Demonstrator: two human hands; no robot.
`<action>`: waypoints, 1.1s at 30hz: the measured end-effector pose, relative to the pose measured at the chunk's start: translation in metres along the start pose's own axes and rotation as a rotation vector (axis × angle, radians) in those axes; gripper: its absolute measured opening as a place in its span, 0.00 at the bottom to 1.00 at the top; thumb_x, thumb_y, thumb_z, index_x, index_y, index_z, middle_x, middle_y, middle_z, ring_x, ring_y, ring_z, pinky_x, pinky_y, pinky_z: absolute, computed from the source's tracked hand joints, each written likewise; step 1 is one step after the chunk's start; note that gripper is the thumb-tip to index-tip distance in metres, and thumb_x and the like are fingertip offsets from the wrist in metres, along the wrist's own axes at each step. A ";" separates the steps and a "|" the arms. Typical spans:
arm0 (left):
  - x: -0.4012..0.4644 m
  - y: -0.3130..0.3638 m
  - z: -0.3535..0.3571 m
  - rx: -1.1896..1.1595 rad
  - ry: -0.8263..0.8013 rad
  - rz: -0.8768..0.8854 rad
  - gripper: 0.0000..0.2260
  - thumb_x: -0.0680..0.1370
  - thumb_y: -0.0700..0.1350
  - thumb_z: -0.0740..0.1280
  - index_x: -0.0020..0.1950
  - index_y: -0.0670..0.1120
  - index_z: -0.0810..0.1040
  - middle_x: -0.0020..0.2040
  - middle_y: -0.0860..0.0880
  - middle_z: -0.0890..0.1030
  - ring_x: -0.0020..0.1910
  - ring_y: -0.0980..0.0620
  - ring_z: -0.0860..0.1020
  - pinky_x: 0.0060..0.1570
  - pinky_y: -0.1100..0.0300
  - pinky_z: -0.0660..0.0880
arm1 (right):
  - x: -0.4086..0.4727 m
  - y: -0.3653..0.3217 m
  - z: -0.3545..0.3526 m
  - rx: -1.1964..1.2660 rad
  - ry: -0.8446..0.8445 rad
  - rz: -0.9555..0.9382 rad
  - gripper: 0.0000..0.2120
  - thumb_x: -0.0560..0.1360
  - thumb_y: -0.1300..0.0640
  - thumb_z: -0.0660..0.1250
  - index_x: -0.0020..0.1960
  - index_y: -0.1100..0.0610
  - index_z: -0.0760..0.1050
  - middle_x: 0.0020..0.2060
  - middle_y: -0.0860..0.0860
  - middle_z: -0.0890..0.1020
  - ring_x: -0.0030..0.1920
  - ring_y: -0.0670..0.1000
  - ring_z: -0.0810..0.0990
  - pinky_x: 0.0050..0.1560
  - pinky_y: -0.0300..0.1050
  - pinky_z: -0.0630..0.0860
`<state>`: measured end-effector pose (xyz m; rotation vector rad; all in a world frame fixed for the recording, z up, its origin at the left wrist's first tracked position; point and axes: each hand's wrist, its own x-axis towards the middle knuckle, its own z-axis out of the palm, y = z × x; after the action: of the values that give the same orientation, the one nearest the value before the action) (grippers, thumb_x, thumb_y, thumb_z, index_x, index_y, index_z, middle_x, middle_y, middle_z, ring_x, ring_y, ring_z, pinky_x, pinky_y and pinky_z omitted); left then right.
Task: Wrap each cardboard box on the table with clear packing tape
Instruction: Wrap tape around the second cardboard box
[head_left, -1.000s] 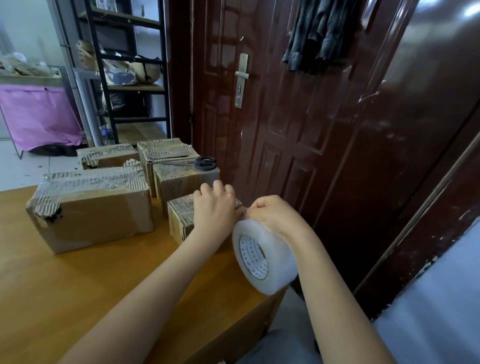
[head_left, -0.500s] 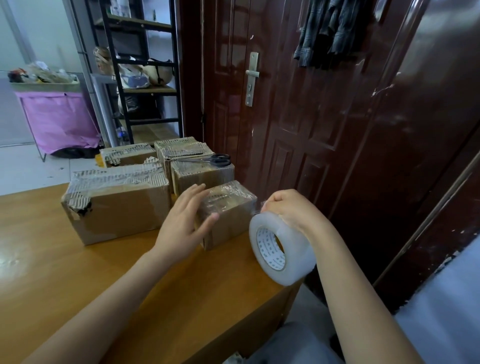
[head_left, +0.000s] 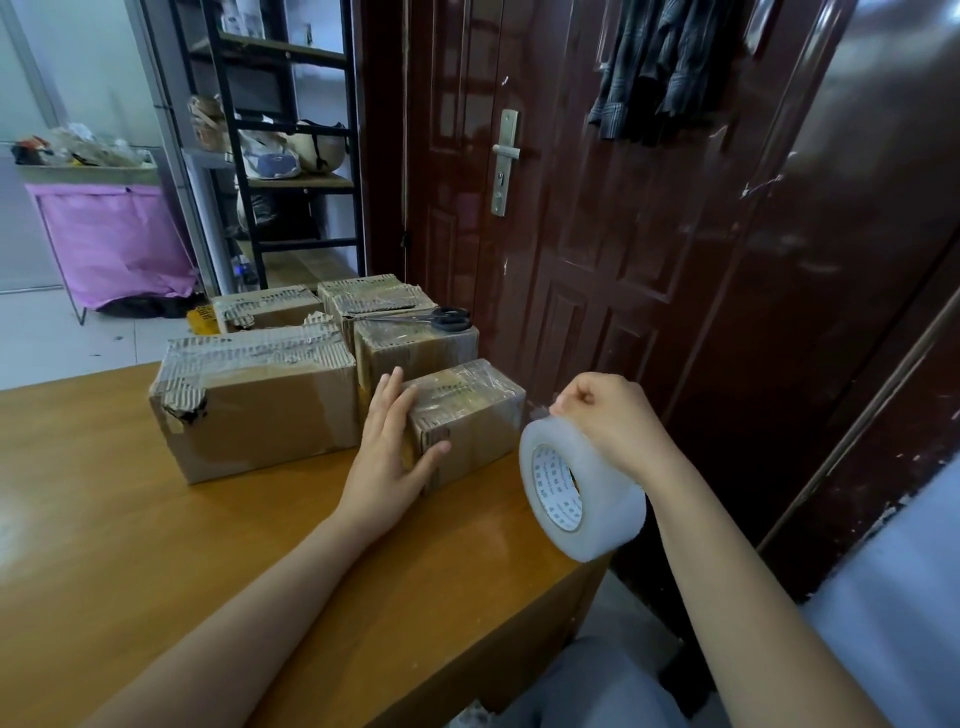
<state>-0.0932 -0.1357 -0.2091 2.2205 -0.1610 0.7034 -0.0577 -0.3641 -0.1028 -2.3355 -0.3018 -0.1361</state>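
A small cardboard box with shiny clear tape over its top stands near the right edge of the wooden table. My left hand lies flat against the box's left side, thumb across its front. My right hand grips the top of a big roll of clear packing tape, held just right of the box over the table edge. A short strip of tape runs from the roll to the box's right side. A larger box with torn corrugated edges stands to the left.
Three more cardboard boxes stand behind, the nearest touching the small box. Black-handled scissors lie on top of them. A dark red door is close behind the table's right edge. A black shelf rack stands at the back left.
My left hand came off the top of the small box and now lies flat on its left side. The roll moved slightly right, away from the box. The view shifted left.
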 end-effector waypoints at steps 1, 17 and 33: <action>-0.001 0.000 -0.001 -0.011 0.017 -0.030 0.37 0.73 0.59 0.63 0.78 0.48 0.55 0.79 0.55 0.46 0.78 0.58 0.43 0.73 0.60 0.48 | -0.003 -0.002 0.001 -0.012 0.007 -0.025 0.09 0.78 0.59 0.64 0.43 0.62 0.78 0.39 0.40 0.78 0.38 0.47 0.79 0.35 0.37 0.72; -0.001 -0.008 -0.016 -0.122 -0.207 -0.208 0.50 0.66 0.63 0.70 0.78 0.57 0.41 0.79 0.50 0.55 0.76 0.50 0.59 0.69 0.56 0.63 | -0.023 -0.020 0.013 -0.085 0.007 -0.130 0.09 0.79 0.57 0.62 0.41 0.56 0.76 0.39 0.52 0.82 0.40 0.55 0.80 0.41 0.53 0.77; 0.001 -0.008 -0.013 0.004 -0.272 -0.264 0.58 0.67 0.55 0.77 0.78 0.52 0.33 0.79 0.49 0.55 0.77 0.49 0.57 0.71 0.57 0.59 | -0.026 -0.019 0.009 -0.066 0.023 -0.080 0.10 0.79 0.56 0.62 0.42 0.59 0.75 0.40 0.56 0.81 0.43 0.59 0.80 0.43 0.56 0.78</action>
<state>-0.0952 -0.1210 -0.2062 2.2784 0.0003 0.2579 -0.0876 -0.3495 -0.1010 -2.3860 -0.3842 -0.2146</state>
